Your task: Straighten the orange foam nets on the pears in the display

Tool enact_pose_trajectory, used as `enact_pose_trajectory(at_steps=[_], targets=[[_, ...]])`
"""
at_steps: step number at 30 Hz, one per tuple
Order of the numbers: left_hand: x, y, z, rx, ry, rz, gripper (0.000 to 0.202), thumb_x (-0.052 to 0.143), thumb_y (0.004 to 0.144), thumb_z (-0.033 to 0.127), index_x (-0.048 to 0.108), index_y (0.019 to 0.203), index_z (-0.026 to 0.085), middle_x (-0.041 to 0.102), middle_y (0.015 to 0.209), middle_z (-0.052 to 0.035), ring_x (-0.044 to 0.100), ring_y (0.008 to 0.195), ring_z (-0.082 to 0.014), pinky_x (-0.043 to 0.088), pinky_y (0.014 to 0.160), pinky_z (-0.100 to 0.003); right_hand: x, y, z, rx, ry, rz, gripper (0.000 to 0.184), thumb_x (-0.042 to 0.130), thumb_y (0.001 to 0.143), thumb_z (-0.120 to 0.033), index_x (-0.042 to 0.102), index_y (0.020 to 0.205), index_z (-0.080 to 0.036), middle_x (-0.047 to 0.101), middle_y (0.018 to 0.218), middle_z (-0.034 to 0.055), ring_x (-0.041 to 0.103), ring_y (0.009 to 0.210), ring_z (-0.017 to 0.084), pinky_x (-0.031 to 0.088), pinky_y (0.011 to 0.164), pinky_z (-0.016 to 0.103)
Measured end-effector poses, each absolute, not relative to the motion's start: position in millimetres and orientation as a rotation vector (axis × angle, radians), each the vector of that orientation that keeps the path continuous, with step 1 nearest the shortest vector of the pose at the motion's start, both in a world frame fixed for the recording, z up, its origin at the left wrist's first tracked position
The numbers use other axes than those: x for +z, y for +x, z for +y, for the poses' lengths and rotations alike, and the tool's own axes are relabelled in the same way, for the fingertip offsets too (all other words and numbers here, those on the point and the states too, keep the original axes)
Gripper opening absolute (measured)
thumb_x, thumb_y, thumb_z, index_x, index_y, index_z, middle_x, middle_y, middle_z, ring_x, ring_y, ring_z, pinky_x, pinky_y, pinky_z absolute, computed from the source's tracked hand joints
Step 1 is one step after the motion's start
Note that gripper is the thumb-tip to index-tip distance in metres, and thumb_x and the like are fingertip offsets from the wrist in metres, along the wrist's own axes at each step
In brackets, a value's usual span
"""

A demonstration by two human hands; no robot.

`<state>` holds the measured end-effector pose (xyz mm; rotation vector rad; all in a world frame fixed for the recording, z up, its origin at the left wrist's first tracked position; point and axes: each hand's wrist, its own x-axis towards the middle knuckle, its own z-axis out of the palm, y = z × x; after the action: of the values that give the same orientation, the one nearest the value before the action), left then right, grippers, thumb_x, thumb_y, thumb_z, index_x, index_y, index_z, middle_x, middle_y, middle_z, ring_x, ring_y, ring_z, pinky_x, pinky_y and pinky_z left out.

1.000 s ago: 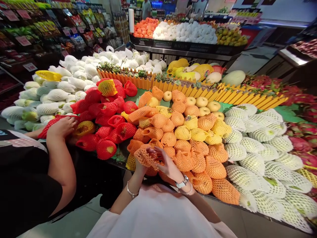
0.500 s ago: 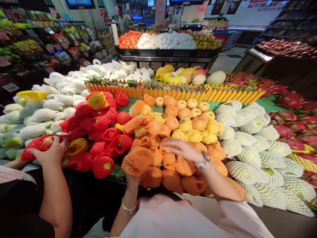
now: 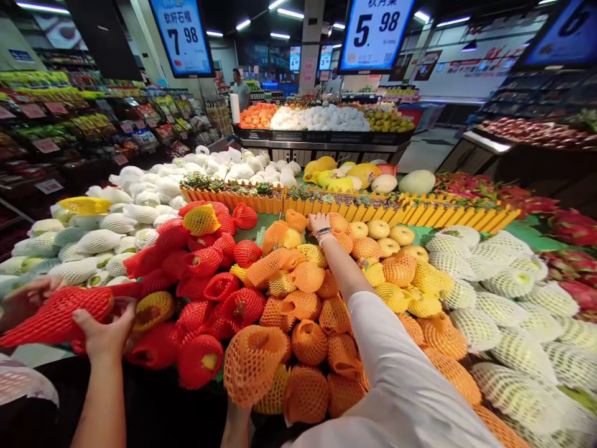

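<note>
Right hand (image 3: 319, 222) stretched far across the fruit display stand (image 3: 261, 219), at its back edge just before the low orange picket fence (image 3: 261, 202). It rests on an orange foam-net-wrapped fruit (image 3: 337, 223); whether the fingers grip cannot be told. A wristwatch (image 3: 323, 233) sits on that wrist. Left hand is hidden behind an empty orange foam net sleeve (image 3: 254, 361), held up at the front edge; only the forearm shows beneath it. At the front left corner, a co-worker's hand (image 3: 105, 333) grips a long red foam net sleeve (image 3: 58, 314). Bare yellow pears (image 3: 392, 233) lie just right of the reaching hand.
</note>
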<state>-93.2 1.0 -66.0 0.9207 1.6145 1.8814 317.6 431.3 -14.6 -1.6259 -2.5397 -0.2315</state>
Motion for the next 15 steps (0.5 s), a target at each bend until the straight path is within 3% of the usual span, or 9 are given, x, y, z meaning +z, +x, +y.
enact_pose_trajectory(at_steps=[2, 3, 5, 7, 9, 11, 13, 15], targets=[[-66, -96, -1, 1.997, 0.782, 1.483, 0.065, 0.047, 0.076, 0.078, 0.033, 0.073, 0.015, 0.026, 0.074, 0.0041, 0.015, 0.061, -0.0034, 0.028, 0.049, -0.001, -23, 314, 438, -0.308, -1.661, -2.542, 0.059, 0.073, 0.074, -0.018, 0.051, 0.127, -0.002, 0.051, 0.124, 0.0276, 0.042, 0.121, 0.034, 0.019, 0.109, 0.053], [-66, -98, -1, 2.081, 0.7, 1.446, 0.063, 0.056, 0.074, 0.073, 0.032, 0.072, 0.015, 0.025, 0.074, 0.0043, 0.016, 0.06, -0.0024, 0.029, 0.05, 0.0, -25, 313, 440, -0.343, -1.666, -2.54, 0.06, 0.075, 0.072, -0.018, 0.052, 0.125, -0.003, 0.052, 0.122, 0.0277, 0.041, 0.122, 0.036, 0.014, 0.11, 0.054], [-67, -102, 0, 2.2, 0.567, 1.347, 0.072, 0.077, 0.054, 0.068, 0.031, 0.071, 0.015, 0.025, 0.074, 0.0047, 0.018, 0.059, -0.0005, 0.03, 0.052, 0.002, -26, 316, 439, -0.408, -1.665, -2.522, 0.065, 0.077, 0.071, -0.023, 0.052, 0.128, -0.005, 0.053, 0.121, 0.0257, 0.038, 0.125, 0.038, 0.004, 0.112, 0.056], [-70, -109, 1, 2.202, 0.521, 1.296, 0.086, 0.085, 0.03, 0.067, 0.032, 0.072, 0.016, 0.024, 0.076, 0.0042, 0.019, 0.06, 0.0002, 0.031, 0.053, 0.004, -20, 323, 433, -0.464, -1.644, -2.45, 0.072, 0.074, 0.075, -0.032, 0.045, 0.137, -0.008, 0.051, 0.125, 0.0237, 0.034, 0.128, 0.038, -0.002, 0.113, 0.057], [-73, -116, 2, 2.178, 0.502, 1.316, 0.091, 0.084, 0.023, 0.07, 0.03, 0.073, 0.017, 0.025, 0.078, 0.003, 0.021, 0.062, -0.0007, 0.032, 0.054, 0.002, -7, 337, 420, -0.463, -1.568, -2.308, 0.074, 0.07, 0.078, -0.037, 0.041, 0.141, -0.012, 0.048, 0.129, 0.0211, 0.033, 0.13, 0.037, -0.003, 0.113, 0.058], [-77, -124, 4, 2.179, 0.44, 1.388, 0.085, 0.081, 0.035, 0.072, 0.028, 0.075, 0.018, 0.025, 0.078, 0.0022, 0.02, 0.063, -0.0029, 0.032, 0.051, 0.0, 9, 355, 399, -0.353, -1.434, -2.139, 0.071, 0.069, 0.077, -0.04, 0.045, 0.138, -0.015, 0.049, 0.128, 0.0179, 0.036, 0.127, 0.035, 0.002, 0.114, 0.059], [-81, -132, 6, 2.183, 0.381, 1.479, 0.075, 0.073, 0.053, 0.072, 0.026, 0.076, 0.019, 0.023, 0.078, 0.0015, 0.017, 0.063, -0.0054, 0.03, 0.048, 0.0, 25, 375, 368, -0.095, -1.244, -2.013, 0.073, 0.068, 0.074, -0.045, 0.045, 0.136, -0.015, 0.049, 0.129, 0.0162, 0.041, 0.124, 0.033, 0.014, 0.114, 0.057], [-85, -136, 8, 2.169, 0.433, 1.627, 0.071, 0.064, 0.061, 0.076, 0.024, 0.078, 0.02, 0.02, 0.078, 0.0009, 0.015, 0.064, -0.0074, 0.027, 0.045, -0.001, 36, 395, 327, 0.316, -1.013, -1.897, 0.079, 0.067, 0.072, -0.052, 0.041, 0.136, -0.014, 0.046, 0.135, 0.0163, 0.044, 0.124, 0.03, 0.03, 0.112, 0.05]])
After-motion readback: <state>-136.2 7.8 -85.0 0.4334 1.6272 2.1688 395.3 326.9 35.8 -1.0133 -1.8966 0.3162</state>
